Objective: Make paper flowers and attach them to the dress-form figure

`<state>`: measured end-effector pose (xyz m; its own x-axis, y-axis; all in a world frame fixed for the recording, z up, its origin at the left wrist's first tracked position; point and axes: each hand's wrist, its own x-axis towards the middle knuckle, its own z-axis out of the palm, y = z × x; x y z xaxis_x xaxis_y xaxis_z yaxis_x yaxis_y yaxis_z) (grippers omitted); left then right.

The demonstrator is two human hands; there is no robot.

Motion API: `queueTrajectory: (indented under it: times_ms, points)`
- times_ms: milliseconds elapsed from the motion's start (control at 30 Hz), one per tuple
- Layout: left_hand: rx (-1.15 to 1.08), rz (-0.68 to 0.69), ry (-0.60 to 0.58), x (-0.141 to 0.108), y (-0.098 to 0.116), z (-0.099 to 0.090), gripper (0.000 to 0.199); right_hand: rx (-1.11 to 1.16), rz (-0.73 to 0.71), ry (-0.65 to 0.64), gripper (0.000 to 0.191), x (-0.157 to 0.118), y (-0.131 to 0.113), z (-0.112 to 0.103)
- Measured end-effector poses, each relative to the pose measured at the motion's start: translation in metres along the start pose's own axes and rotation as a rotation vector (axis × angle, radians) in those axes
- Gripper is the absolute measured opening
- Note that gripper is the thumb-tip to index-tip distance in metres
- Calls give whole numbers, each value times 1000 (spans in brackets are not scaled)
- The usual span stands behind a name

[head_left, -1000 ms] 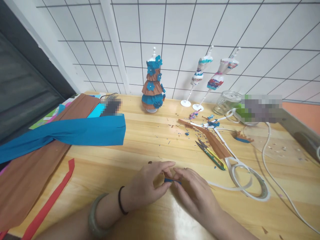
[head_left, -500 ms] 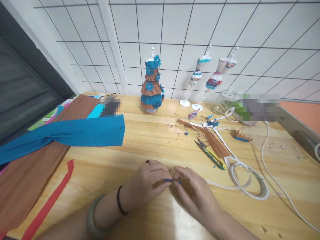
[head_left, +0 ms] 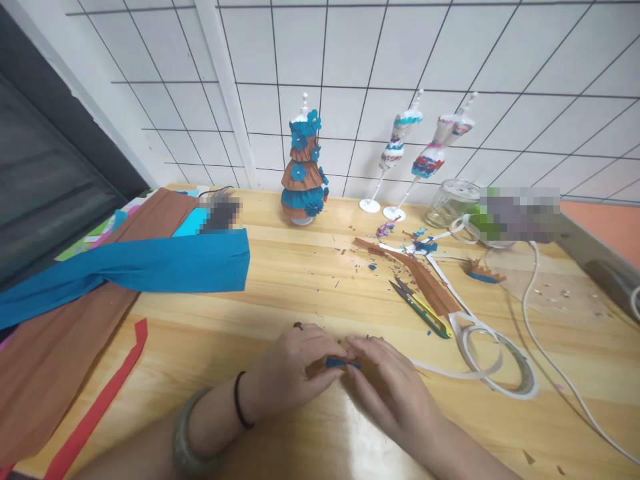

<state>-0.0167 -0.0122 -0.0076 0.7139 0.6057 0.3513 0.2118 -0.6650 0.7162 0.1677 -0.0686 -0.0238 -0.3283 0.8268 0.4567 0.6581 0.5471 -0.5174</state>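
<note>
Since a second ago, the left hand (head_left: 295, 367) has drawn in its outstretched index finger, which now curves beside the right hand (head_left: 395, 380). Fingers of both hands pinch a small, narrow blue-and-brown paper strip (head_left: 336, 363) between them, above the near middle of the pale wooden tabletop (head_left: 280, 300). Beyond the right hand lie green-and-yellow-handled snips (head_left: 425, 312), a long brown crepe-paper piece (head_left: 437, 290) and a white tape roll (head_left: 530, 380).
</note>
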Motion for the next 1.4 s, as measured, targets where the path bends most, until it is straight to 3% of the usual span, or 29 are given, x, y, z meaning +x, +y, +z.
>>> queueTrajectory:
  times_ms: [267, 667, 1400]
  points:
    - [56, 86, 77, 1, -2, 1, 11, 26, -3, 11, 34, 2, 0, 0]
    - [-49, -94, -42, -1, 2, -2, 20, 36, -4, -37, 34, 1, 1, -1]
    - [129, -28, -26, 0, 2, 1, 15, 40, 9, -74, 34, -1, 4, 3]
